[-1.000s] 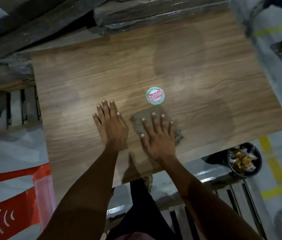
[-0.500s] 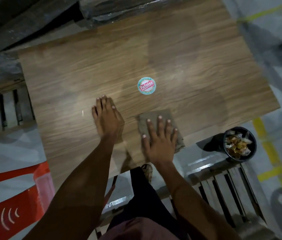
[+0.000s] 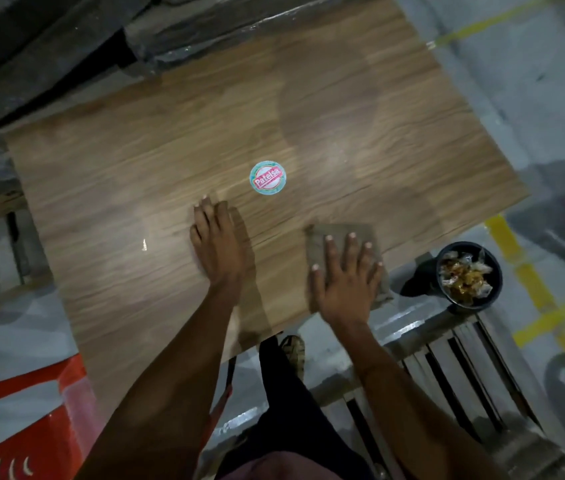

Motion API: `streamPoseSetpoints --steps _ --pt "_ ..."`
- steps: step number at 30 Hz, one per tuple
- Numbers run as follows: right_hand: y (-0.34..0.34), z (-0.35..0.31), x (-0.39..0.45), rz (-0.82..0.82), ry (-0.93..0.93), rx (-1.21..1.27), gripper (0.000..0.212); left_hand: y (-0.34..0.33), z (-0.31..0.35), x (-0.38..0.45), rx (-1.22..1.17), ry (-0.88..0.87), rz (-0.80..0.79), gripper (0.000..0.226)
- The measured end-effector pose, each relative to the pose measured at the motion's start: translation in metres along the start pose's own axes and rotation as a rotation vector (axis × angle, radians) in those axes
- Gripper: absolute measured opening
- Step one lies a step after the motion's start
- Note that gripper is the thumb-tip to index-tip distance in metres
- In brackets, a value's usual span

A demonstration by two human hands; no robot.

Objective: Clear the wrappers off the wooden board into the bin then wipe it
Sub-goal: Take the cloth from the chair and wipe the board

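- Fingers (image 3: 352, 245) of the right hand (image 3: 345, 282) lie straight and spread, pressing flat on the cloth; fingers (image 3: 210, 216) of the left hand (image 3: 217, 247) lie straight and close together, resting flat on the bare wood and holding nothing.
- Largest thing in view, the wooden board (image 3: 170, 168) serves as the tabletop and fills the middle of the head view, its near edge running past both forearms.
- Red plastic piece (image 3: 28, 427) with white curved marks sits at the lower left, below the board's near corner.
- Slatted wooden pallet (image 3: 464, 382) lies on the floor at the lower right, just beside the bin.
- Black bin (image 3: 469, 275) stands on the floor just off the board's near right edge, with the wrappers (image 3: 464, 275) heaped inside it, crinkled clear and golden.
- Brown-grey cloth (image 3: 340, 233) lies at the board's near right edge under the right hand, one corner hanging over the edge.
- Round sticker (image 3: 268, 177), teal-rimmed with a red band reading "Patelsa", lies flat on the board just beyond the left hand's fingertips, apart from both hands.
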State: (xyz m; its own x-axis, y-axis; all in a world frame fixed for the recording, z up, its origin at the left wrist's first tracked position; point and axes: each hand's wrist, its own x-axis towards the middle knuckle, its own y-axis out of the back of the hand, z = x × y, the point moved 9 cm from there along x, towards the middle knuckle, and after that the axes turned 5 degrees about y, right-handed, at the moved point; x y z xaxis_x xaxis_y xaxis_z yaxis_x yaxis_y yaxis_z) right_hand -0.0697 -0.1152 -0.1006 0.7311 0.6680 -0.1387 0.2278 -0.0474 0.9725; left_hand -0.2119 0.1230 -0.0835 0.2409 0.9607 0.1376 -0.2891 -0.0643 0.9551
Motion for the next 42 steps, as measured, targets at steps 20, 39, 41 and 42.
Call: streamPoseSetpoints --steps 20,39,41,42 --pt "-0.004 -0.044 0.034 -0.029 0.09 0.018 0.065 -0.023 0.062 0.001 -0.021 -0.076 -0.101 0.05" --pt "0.003 -0.082 0.11 0.102 0.04 0.022 0.063 -0.015 0.024 0.06 0.037 -0.032 -0.166 0.075" --pt "0.006 -0.071 0.129 0.124 -0.062 0.035 0.062 -0.017 0.023 0.061 0.029 -0.023 -0.174 0.076" --pt "0.006 -0.069 0.137 0.133 -0.135 0.047 0.063 -0.016 0.023 0.061 0.024 -0.021 -0.172 0.076"
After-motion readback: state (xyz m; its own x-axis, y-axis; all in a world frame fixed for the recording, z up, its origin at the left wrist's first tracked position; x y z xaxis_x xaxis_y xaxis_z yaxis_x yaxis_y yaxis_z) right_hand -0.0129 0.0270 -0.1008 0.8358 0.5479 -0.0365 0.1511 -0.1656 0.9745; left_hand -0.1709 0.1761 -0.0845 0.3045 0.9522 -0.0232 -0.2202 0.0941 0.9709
